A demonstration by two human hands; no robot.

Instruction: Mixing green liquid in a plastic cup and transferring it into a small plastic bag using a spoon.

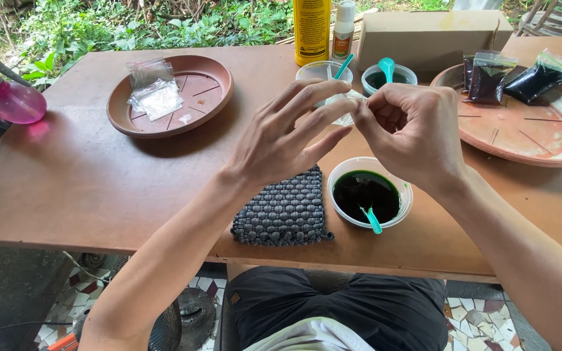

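pinching a small clear plastic bag between them, the left hand and right hand met above the middle of the brown table. the left hand's fingers were stretched long with only the tips closed on the bag; the right hand was curled tighter, thumb and forefinger gripping its edge. just below, near the table's near edge, sat a white bowl of dark green liquid with a teal spoon, touching a grey woven mat on its left. farther left lay a brown saucer holding empty bags. at far right, filled dark bags rested on another saucer. open tabletop spread left of the mat.
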